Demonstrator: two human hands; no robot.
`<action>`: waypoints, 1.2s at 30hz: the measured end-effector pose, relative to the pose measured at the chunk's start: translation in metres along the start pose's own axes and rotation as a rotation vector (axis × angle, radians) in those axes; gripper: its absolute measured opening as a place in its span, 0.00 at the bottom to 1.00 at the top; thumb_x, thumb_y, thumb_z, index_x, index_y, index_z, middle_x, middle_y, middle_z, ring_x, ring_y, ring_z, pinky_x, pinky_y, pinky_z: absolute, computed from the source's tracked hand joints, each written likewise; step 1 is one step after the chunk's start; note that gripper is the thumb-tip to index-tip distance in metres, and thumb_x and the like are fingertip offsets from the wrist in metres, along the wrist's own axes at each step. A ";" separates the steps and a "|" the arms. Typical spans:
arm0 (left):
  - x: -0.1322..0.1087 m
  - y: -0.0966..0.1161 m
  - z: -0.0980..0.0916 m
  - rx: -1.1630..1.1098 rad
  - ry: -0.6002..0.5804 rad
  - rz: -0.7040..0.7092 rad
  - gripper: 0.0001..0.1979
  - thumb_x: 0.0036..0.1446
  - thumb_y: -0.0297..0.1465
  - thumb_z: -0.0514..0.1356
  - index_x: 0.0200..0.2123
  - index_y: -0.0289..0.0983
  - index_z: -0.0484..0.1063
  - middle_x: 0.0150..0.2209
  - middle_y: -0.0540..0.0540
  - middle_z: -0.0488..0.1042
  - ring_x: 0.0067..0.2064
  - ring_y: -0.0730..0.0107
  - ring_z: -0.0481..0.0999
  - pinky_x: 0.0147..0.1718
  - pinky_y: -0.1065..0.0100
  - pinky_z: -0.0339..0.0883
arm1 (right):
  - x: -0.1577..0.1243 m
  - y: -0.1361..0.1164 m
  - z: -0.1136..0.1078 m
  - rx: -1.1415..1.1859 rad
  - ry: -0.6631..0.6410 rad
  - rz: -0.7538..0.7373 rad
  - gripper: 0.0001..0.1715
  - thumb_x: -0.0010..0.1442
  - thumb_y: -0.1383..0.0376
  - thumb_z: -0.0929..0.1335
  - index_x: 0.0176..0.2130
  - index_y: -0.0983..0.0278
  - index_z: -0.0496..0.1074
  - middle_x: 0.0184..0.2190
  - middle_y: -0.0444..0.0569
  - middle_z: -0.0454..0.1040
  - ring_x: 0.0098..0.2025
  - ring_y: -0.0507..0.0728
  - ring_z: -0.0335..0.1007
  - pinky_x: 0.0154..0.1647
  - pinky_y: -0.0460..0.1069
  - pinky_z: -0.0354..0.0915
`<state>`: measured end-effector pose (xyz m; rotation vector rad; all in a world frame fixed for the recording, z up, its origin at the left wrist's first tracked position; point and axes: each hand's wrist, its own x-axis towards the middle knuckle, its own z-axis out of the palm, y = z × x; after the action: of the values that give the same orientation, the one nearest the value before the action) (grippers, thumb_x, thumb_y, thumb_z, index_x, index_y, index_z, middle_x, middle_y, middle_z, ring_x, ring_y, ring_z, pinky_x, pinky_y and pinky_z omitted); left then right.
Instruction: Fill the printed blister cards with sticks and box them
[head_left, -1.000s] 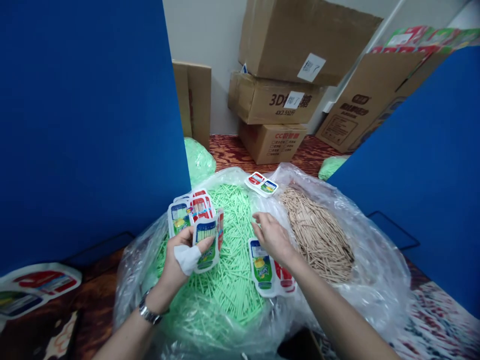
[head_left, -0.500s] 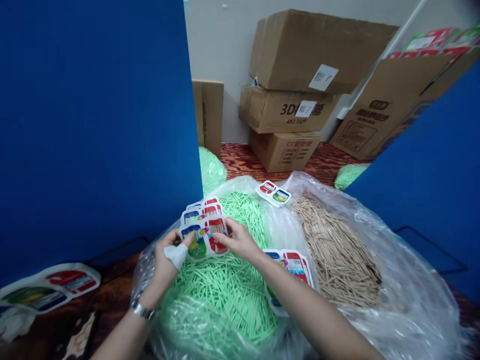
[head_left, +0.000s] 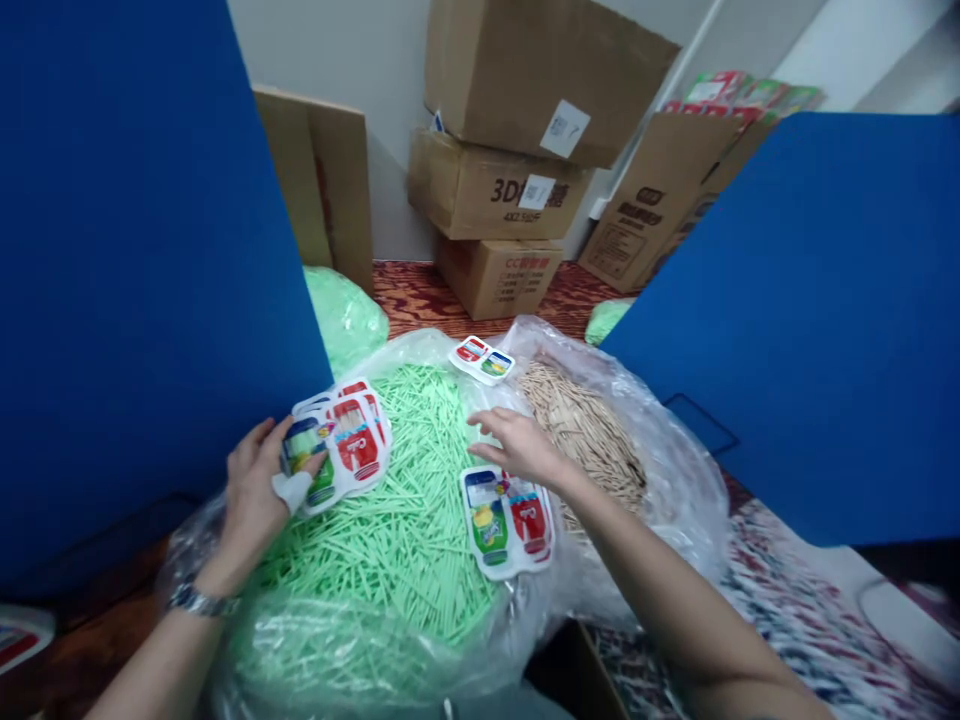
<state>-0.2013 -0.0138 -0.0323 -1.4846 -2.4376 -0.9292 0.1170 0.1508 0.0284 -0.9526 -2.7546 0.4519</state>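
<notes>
Green sticks point(head_left: 397, 520) fill the clear plastic bag point(head_left: 660, 500) in front of me, and I place everything else against that heap. My left hand point(head_left: 255, 490) sits at its left edge, fingers closed around a fanned stack of printed packets point(head_left: 341, 440), the thumb wrapped in white tape pressing on the front one. My right hand point(head_left: 517, 445) hovers over the heap's right side, fingers spread loosely and gripping nothing. Just below that hand a single packet point(head_left: 508, 518) lies flat on the sticks. Another packet point(head_left: 481, 359) rests at the heap's far edge. Tan sticks point(head_left: 585, 430) lie right of the heap. Cardboard boxes point(head_left: 510, 150) stand beyond it, and blue boards point(head_left: 135, 250) flank it.
</notes>
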 end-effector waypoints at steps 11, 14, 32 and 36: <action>-0.003 0.066 -0.009 -0.066 0.065 0.112 0.23 0.55 0.40 0.60 0.53 0.41 0.66 0.58 0.41 0.62 0.56 0.42 0.63 0.51 0.45 0.62 | -0.048 0.062 0.014 -0.022 -0.187 0.067 0.24 0.51 0.48 0.71 0.39 0.62 0.70 0.34 0.48 0.70 0.40 0.58 0.66 0.39 0.48 0.60; -0.016 0.092 -0.008 -0.208 0.056 0.178 0.23 0.54 0.38 0.61 0.53 0.42 0.67 0.58 0.41 0.63 0.56 0.46 0.65 0.54 0.47 0.60 | -0.048 0.064 0.014 0.023 -0.143 0.094 0.30 0.49 0.49 0.72 0.47 0.61 0.67 0.42 0.51 0.70 0.41 0.58 0.67 0.40 0.49 0.61; -0.078 0.171 0.038 -0.795 -0.493 0.046 0.33 0.50 0.35 0.65 0.59 0.39 0.61 0.59 0.36 0.66 0.57 0.51 0.68 0.54 0.50 0.63 | -0.060 0.029 -0.002 0.266 0.188 0.141 0.10 0.60 0.59 0.65 0.33 0.63 0.69 0.30 0.45 0.71 0.32 0.52 0.66 0.35 0.46 0.59; -0.080 0.176 0.043 -1.025 -0.513 -0.105 0.48 0.42 0.34 0.70 0.64 0.45 0.50 0.64 0.38 0.57 0.62 0.49 0.61 0.56 0.50 0.60 | -0.071 -0.016 -0.008 0.743 0.207 0.168 0.15 0.62 0.52 0.62 0.36 0.61 0.65 0.23 0.39 0.65 0.24 0.48 0.59 0.25 0.43 0.55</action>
<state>-0.0044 0.0073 -0.0242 -2.0716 -2.4524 -2.2978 0.1648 0.0957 0.0354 -0.9452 -2.0502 1.2099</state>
